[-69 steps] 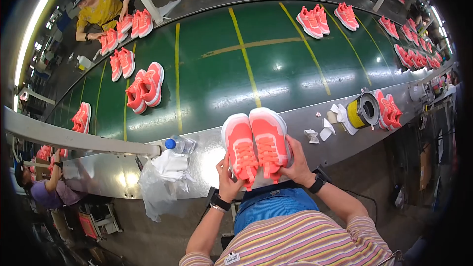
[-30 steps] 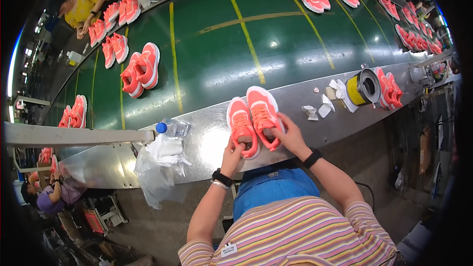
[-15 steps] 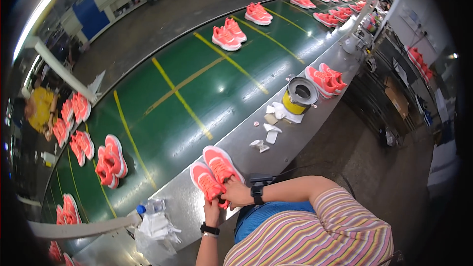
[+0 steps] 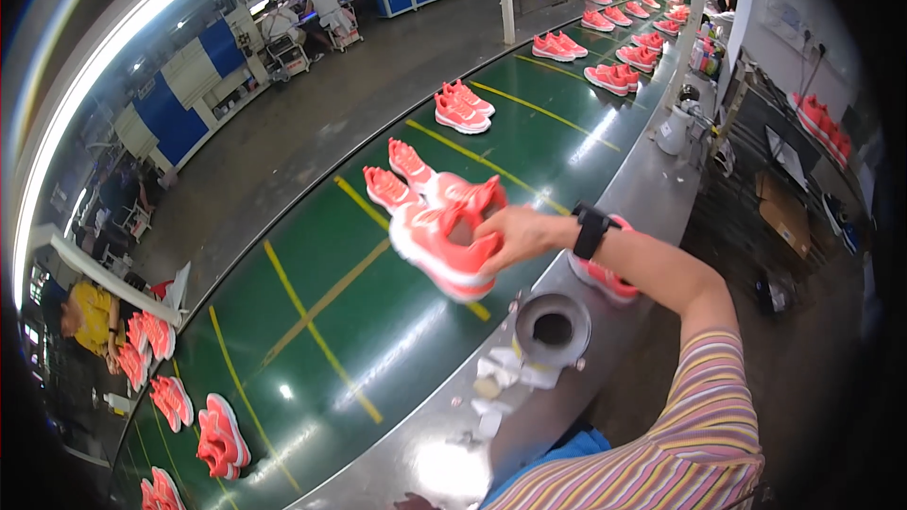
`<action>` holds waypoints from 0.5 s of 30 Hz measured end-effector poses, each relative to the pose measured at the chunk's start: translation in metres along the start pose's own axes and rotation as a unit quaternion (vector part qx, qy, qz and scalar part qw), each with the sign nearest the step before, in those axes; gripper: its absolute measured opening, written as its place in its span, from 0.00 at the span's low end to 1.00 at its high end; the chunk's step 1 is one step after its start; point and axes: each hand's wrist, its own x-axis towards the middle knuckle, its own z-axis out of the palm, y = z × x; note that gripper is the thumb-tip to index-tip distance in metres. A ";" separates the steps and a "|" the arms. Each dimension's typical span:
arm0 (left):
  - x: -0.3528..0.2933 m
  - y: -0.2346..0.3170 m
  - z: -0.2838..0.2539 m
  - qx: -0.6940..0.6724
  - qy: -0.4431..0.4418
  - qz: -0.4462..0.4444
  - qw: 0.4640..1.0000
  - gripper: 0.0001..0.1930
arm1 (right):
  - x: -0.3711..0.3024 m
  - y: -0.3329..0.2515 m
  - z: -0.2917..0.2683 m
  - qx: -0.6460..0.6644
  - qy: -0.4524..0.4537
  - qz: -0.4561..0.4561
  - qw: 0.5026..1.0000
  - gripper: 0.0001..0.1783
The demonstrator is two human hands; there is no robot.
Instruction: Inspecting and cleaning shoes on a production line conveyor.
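Note:
My right hand (image 4: 522, 237) is closed on the heel ends of a pair of coral sneakers (image 4: 430, 247) with white soles, blurred by motion. It holds them above the green conveyor belt (image 4: 331, 359), toes pointing left. Just beyond them, another coral pair (image 4: 389, 191) stands on the belt, partly hidden by the held shoes. Under my right forearm, more coral sneakers (image 4: 603, 276) rest on the metal ledge (image 4: 619, 165), largely covered by the arm. At the lower edge a small dark shape, perhaps my left hand (image 4: 416, 502), barely shows; its fingers cannot be made out.
An open can (image 4: 553, 329) stands on the ledge beside crumpled white paper (image 4: 505, 368). Several coral pairs sit along the belt, such as one at the left (image 4: 223, 436). A white post (image 4: 123, 281) rises at left, near a person in yellow (image 4: 92, 321).
The sneakers have gone from the near ledge, where both hands worked on them, out over the belt in my right hand. My left hand has come off them. The view has swung right.

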 end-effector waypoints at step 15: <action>-0.066 0.093 0.131 0.358 0.050 0.083 0.929 0.17 | 0.138 0.483 -0.009 -0.165 -0.008 -0.015 0.986 0.28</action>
